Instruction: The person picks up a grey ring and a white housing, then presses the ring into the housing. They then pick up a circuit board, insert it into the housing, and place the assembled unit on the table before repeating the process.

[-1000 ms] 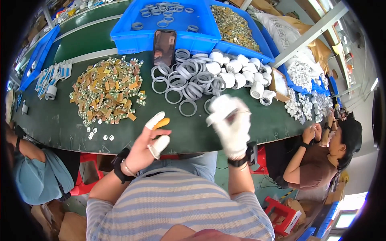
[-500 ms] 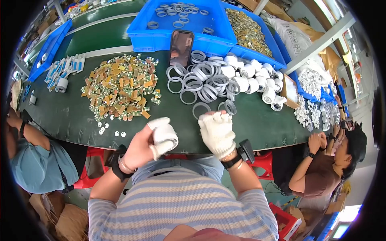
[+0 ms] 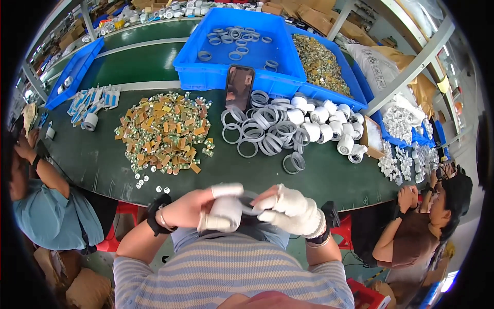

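Both hands meet just off the near edge of the table, over the person's lap; the left hand (image 3: pixel 206 211), bare at the palm with white cots on the fingers, is curled nearly closed around a small white piece, while the gloved right hand (image 3: pixel 290 210) pinches a thin grey ring (image 3: pixel 250 202) between thumb and fingertips; the ring bridges the two hands, touching both. By my reading the step in hand is fitting the ring onto the white piece; the next move would call for lining the two up squarely and pressing evenly, since a tilted ring could bind or slip out.

The ring looks thin, round and pale grey, partly hidden by the fingers; whether it is seated yet I cannot tell. More rings of the same kind lie in a loose heap (image 3: pixel 260 129) toward the far middle of the table, with white cylindrical caps (image 3: pixel 321 123) beside them and a pile of small gold and green parts (image 3: pixel 162 131) to the left.
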Action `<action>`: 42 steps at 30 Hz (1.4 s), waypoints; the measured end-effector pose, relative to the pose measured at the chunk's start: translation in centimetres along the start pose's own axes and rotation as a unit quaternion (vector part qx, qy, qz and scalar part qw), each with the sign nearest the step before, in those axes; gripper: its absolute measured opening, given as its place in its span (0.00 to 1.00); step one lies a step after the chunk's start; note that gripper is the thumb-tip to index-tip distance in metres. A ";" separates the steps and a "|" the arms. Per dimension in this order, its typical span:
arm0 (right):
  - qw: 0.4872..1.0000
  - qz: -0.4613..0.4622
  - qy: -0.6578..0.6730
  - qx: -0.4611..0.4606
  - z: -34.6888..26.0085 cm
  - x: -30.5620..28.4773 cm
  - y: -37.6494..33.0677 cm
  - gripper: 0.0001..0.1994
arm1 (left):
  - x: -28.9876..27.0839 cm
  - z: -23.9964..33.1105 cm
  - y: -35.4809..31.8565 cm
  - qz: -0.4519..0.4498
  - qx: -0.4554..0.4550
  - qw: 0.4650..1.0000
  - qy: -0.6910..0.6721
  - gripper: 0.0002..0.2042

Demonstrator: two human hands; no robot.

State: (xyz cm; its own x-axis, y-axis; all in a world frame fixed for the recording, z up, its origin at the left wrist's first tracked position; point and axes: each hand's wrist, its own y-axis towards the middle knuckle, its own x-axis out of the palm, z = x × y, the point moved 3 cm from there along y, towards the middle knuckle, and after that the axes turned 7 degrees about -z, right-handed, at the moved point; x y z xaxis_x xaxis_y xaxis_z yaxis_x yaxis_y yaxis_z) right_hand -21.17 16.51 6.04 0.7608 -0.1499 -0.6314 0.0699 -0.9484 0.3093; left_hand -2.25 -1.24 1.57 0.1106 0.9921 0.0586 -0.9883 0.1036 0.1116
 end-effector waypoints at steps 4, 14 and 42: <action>0.932 0.080 0.337 0.108 1.3 1.3 -0.3 0.15 | 0.3 -2.9 0.9 0.235 -0.035 0.922 -0.305 0.31; 0.941 0.112 0.281 0.152 1.4 3.0 0.1 0.09 | 2.6 -4.0 1.5 0.167 -0.014 0.929 -0.329 0.55; 0.978 0.095 0.005 0.183 1.2 3.0 0.4 0.21 | 3.4 -4.8 0.8 0.179 -0.014 0.953 -0.244 0.49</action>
State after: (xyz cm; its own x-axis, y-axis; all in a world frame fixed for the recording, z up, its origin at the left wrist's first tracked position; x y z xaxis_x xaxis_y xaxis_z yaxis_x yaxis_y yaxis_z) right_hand -19.65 15.32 3.42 0.7440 -0.3325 -0.5796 -0.3084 -0.9404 0.1436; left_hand -3.15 2.56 -2.91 -0.2056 0.8147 0.5422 -0.9736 -0.2265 -0.0289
